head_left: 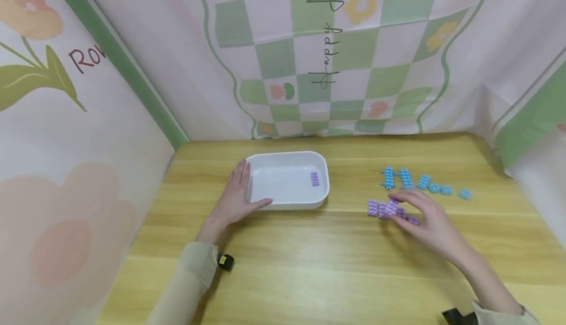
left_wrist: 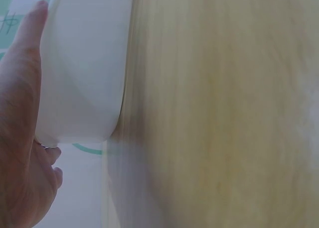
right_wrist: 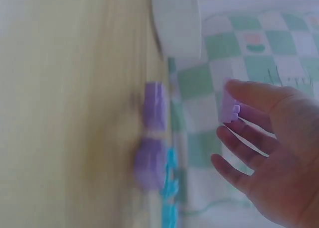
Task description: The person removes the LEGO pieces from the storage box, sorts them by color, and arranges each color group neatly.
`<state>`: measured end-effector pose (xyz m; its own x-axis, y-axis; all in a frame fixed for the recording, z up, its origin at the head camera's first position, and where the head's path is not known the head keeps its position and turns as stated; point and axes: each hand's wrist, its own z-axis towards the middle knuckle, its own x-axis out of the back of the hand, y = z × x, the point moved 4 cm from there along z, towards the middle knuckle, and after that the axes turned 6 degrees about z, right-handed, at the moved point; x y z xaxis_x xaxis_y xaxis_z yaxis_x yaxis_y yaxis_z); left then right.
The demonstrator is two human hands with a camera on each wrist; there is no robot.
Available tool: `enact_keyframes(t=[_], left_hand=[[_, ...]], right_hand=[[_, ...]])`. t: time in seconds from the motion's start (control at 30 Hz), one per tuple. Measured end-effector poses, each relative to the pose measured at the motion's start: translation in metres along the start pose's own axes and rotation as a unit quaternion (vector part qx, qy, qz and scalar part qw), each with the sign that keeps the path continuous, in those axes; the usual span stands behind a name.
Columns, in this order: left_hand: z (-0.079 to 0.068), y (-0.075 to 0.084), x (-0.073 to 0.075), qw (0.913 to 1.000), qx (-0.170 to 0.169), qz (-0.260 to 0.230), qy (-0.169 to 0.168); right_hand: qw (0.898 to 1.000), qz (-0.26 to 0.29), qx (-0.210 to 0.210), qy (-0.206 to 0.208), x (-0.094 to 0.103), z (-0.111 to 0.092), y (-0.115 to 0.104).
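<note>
My left hand [head_left: 234, 197] rests against the left end of a white plastic tray [head_left: 289, 206], fingers straight along the end and thumb on the near side. The left wrist view shows that thumb [left_wrist: 30, 34] stretched along the tray wall. Inside the tray, toward its right end, lies a purple toy building brick [head_left: 315, 178]. My right hand [head_left: 426, 219] pinches another purple building brick [head_left: 391, 206] between thumb and fingertips, above a row of purple bricks [head_left: 373, 208]. In the right wrist view the held brick [right_wrist: 227, 107] is raised off the table, its studs facing the palm.
Behind the purple row, blue building bricks [head_left: 406, 178] of several sizes run in a line to the right, ending in a small one [head_left: 465, 194]. All stand on a wooden table [head_left: 300, 266]. A checkered curtain [head_left: 309, 59] hangs at its back edge.
</note>
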<state>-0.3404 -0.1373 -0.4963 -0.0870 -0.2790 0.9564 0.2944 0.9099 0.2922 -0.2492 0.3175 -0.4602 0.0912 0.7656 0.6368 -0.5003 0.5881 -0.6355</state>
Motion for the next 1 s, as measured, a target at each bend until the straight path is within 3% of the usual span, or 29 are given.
enact_keyframes(t=[0.17,0.6,0.8,1.0], left_hand=[[-0.001,-0.002,0.002,1.0,-0.001,-0.004,0.003],[-0.001,-0.002,-0.002,1.0,-0.005,-0.004,-0.001],[-0.002,-0.003,-0.001,1.0,-0.004,-0.004,-0.004],[-0.001,-0.003,-0.001,1.0,-0.002,-0.003,-0.006]], right_hand=[[1.0,0.002,-0.026,-0.007,0.014,-0.02,0.018],[0.993,-0.066,-0.084,-0.056,0.039,-0.05,0.052],[0.988,-0.105,-0.093,-0.071,0.036,-0.055,0.063],[0.989,-0.104,-0.087,-0.066,0.03,-0.057,0.069]])
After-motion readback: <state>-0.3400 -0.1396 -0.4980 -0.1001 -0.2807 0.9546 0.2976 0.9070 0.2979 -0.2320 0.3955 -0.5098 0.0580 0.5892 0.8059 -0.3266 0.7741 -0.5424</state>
